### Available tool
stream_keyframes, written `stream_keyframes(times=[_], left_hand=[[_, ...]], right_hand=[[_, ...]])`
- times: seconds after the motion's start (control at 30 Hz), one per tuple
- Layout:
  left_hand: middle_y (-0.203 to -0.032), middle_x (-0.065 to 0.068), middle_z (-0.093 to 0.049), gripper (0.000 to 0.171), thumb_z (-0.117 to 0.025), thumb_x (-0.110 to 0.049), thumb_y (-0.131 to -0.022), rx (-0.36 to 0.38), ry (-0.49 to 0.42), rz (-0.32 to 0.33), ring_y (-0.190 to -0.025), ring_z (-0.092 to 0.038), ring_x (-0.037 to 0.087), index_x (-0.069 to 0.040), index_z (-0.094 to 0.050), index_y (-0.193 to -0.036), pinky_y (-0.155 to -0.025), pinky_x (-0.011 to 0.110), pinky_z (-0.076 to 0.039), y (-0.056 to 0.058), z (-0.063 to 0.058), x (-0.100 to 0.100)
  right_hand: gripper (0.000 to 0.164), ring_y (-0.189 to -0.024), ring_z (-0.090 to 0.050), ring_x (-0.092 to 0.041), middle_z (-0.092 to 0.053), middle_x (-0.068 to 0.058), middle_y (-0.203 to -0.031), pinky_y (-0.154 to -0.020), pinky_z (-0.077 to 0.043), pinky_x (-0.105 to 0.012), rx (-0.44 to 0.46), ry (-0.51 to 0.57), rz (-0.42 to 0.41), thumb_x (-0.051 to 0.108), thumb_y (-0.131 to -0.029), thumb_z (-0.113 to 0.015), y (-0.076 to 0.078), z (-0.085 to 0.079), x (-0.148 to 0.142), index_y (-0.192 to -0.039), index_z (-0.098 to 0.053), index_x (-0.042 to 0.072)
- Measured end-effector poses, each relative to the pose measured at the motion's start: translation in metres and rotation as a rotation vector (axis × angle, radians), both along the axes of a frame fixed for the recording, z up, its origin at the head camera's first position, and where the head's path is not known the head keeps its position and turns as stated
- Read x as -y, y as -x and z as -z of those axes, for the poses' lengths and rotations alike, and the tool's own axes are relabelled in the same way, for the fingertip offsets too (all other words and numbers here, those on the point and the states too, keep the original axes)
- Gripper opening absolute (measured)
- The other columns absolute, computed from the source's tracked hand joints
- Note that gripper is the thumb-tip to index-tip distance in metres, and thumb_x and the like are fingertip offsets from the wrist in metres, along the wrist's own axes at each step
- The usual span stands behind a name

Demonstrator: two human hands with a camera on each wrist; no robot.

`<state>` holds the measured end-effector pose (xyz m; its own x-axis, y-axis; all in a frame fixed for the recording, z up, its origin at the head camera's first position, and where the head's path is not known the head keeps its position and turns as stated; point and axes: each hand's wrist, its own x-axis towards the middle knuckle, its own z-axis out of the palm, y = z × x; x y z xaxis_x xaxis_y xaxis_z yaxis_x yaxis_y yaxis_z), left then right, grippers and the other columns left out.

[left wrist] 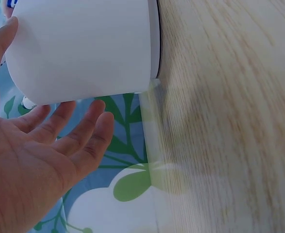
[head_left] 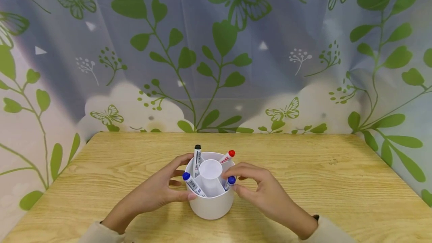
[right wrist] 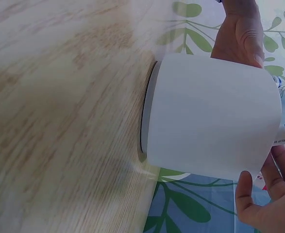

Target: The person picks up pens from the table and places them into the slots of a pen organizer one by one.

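A round white pen holder (head_left: 212, 205) with divided compartments stands on the wooden table. Around its left side curves my left hand (head_left: 158, 188), thumb on the front near the rim and fingers toward the back. My right hand (head_left: 266, 190) is at the right rim, thumb and index finger about a blue-capped marker (head_left: 230, 182) in the right front compartment. A second blue-capped marker (head_left: 194, 185) leans in the left front compartment. Behind it a black-capped marker (head_left: 197, 160) stands nearly upright, and a red-capped marker (head_left: 227, 156) tilts right at the back.
The wood-grain table (head_left: 303, 160) extends around the holder on every side. At its back edge hangs a curtain (head_left: 189, 66) printed with green leaves and butterflies, which continues along both sides.
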<state>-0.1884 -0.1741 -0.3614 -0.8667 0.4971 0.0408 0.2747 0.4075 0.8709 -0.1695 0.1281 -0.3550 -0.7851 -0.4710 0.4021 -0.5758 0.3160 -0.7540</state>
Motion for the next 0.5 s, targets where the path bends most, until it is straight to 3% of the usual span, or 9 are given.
stream_keyframes(times=[0.5], left_hand=[[-0.169,0.01,-0.034,0.091,-0.085,-0.033,-0.09,-0.004,-0.008,0.008,-0.142,-0.05,0.045,-0.021,-0.032,-0.163,-0.109,0.06,-0.049,-0.0009,0.0004,0.0002]], right_hand=[[0.03,-0.113,-0.067,-0.009,-0.075,0.007,-0.12,-0.097,-0.056,-0.032,-0.004,0.016,-0.047,0.001,-0.093,-0.072,-0.0029,0.0028,0.0036,-0.117,-0.077,0.019]])
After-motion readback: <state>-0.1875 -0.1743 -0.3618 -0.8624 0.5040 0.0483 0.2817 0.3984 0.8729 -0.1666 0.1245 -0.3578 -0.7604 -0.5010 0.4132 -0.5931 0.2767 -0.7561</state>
